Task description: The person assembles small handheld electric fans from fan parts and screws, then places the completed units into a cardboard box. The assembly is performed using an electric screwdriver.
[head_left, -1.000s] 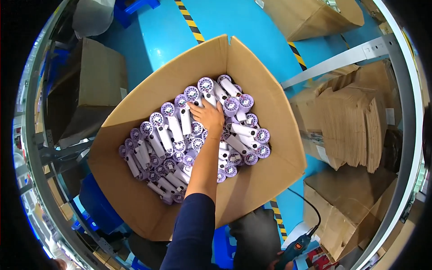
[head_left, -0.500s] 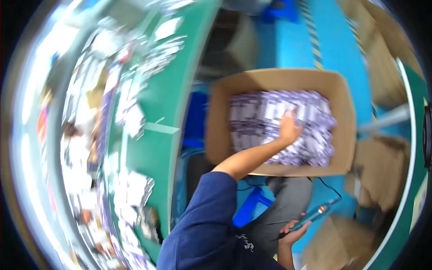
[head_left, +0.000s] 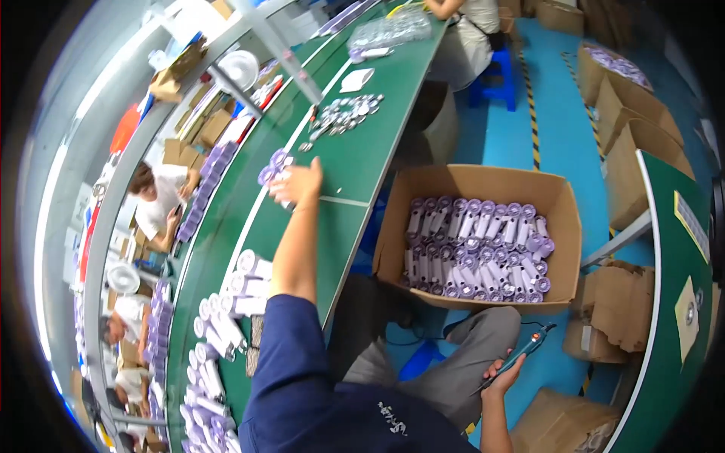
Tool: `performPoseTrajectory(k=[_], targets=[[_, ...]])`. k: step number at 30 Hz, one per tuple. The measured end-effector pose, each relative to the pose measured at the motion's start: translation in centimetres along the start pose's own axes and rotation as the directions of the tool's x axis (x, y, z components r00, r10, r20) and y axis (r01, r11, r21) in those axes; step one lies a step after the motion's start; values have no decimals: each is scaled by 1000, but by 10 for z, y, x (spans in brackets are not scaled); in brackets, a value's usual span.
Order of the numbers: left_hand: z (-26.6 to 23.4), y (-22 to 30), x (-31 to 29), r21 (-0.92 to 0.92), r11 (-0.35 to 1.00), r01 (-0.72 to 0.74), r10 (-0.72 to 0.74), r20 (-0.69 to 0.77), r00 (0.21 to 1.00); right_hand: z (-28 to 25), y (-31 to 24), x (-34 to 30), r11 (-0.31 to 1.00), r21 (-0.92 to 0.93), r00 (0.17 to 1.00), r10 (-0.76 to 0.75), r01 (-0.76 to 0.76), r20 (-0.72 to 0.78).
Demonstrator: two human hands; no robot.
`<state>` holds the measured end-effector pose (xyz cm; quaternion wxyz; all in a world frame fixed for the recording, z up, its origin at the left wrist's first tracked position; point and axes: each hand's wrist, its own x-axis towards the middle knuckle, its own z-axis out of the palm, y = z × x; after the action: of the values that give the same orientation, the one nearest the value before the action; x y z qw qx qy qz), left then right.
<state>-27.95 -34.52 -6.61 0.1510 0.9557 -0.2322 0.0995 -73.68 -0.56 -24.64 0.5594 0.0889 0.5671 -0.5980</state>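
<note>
Over the green workbench (head_left: 343, 170), my left hand (head_left: 300, 183) reaches out with its thumb apart from its fingers. Its fingers lie at a lavender-and-white device with a round head (head_left: 275, 166); any grip on it cannot be made out. Low on the right, my right hand (head_left: 504, 373) is closed around a teal electric screwdriver (head_left: 531, 346), its tip pointing up and right. In front of me a cardboard box (head_left: 483, 181) holds rows of similar lavender-and-white devices (head_left: 472, 245).
More white-handled devices (head_left: 219, 325) lie along the bench's near left part. Small round metal parts (head_left: 347, 113) and a clear plastic bag (head_left: 389, 34) are farther along. A blue stool (head_left: 495, 79) with a seated person stands beyond. Cartons (head_left: 615, 309) and a second green table (head_left: 672, 219) stand right.
My left hand has left the devices in the box and swung left to the bench. The right hand still holds the screwdriver. The view has turned leftward and is sharper.
</note>
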Motion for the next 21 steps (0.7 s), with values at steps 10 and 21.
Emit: performPoseTrajectory(k=[10, 21], targets=[[5, -34, 69, 205, 973, -110, 90, 103, 991, 25, -1, 1, 997, -57, 998, 59, -56, 38], [30, 7, 43, 167, 939, -300, 304, 4, 953, 3, 0, 0, 998, 31, 998, 45, -47, 50]])
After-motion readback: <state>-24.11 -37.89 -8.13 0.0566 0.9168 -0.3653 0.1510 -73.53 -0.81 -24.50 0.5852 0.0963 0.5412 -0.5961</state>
